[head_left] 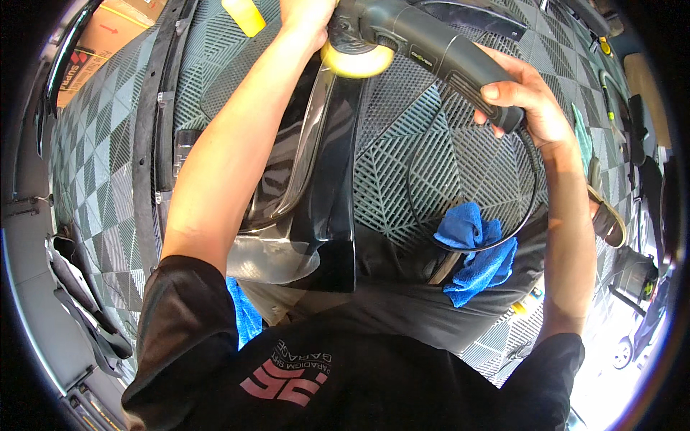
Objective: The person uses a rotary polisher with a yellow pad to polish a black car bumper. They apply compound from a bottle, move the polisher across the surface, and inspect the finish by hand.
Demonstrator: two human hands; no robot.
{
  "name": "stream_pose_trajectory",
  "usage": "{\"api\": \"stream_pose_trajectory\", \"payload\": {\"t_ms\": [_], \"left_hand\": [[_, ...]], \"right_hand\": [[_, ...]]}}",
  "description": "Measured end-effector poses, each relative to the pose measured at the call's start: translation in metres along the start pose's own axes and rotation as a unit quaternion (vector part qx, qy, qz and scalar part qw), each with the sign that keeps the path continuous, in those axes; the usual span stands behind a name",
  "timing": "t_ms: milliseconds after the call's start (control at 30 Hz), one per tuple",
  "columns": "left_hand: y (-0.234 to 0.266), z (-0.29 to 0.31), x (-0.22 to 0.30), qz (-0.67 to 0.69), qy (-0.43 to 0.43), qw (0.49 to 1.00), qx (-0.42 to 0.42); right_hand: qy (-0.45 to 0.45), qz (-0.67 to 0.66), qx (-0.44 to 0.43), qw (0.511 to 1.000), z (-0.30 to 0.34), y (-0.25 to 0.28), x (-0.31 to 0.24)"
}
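Note:
A black power polisher [453, 59] is held across the top of the view by both hands. My left hand [307, 20], cut off by the upper edge, is closed on its head end. My right hand [530, 99] wraps round the rear end of its body, where the cord comes out. The yellow foam pad [357, 62] is at the far end of a glossy black car part [336, 172]; whether it touches the surface I cannot tell. The part has a clear, lens-like section [291, 172] and a dull greyish patch [277, 260] at its near end.
The power cord [411, 169] loops down beside a blue cloth [478, 251] on my leg. Another blue cloth [244, 316] lies by my left side. A yellow bottle [244, 16], a black trim strip [144, 136] and cardboard boxes [108, 43] are at the left, on grid floor tiles [388, 179].

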State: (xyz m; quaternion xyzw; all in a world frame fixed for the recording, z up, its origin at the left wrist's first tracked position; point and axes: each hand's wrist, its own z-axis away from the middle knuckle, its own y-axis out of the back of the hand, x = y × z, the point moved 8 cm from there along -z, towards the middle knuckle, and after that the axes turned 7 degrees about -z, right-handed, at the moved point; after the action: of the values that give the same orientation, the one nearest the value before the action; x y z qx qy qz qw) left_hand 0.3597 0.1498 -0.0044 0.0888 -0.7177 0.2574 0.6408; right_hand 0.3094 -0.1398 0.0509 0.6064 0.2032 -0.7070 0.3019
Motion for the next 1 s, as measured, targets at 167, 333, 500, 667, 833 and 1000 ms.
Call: {"api": "stream_pose_trajectory", "payload": {"t_ms": [167,333,500,667,833,1000], "left_hand": [[0.007,-0.007,0.0,-0.026,-0.011,1.0,0.009],[0.011,0.012,0.008,0.034,-0.012,0.999,-0.004],[0.016,0.016,0.009,0.02,0.0,0.999,0.031],[0.03,0.007,0.015,-0.042,-0.036,0.997,0.047],[0.031,0.022,0.027,-0.067,-0.041,0.995,0.059],[0.035,0.027,0.033,-0.117,-0.074,0.988,0.067]], "right_hand": [[0.006,0.016,-0.007,1.0,-0.01,0.001,-0.011],[-0.016,0.053,-0.004,0.998,-0.004,-0.002,-0.01],[0.003,0.047,0.012,0.999,-0.001,-0.01,-0.01],[0.005,-0.003,0.011,1.0,-0.003,-0.012,0.003],[0.015,-0.04,-0.025,0.999,-0.003,-0.019,0.02],[0.019,-0.066,-0.037,0.997,0.002,-0.022,0.035]]}}
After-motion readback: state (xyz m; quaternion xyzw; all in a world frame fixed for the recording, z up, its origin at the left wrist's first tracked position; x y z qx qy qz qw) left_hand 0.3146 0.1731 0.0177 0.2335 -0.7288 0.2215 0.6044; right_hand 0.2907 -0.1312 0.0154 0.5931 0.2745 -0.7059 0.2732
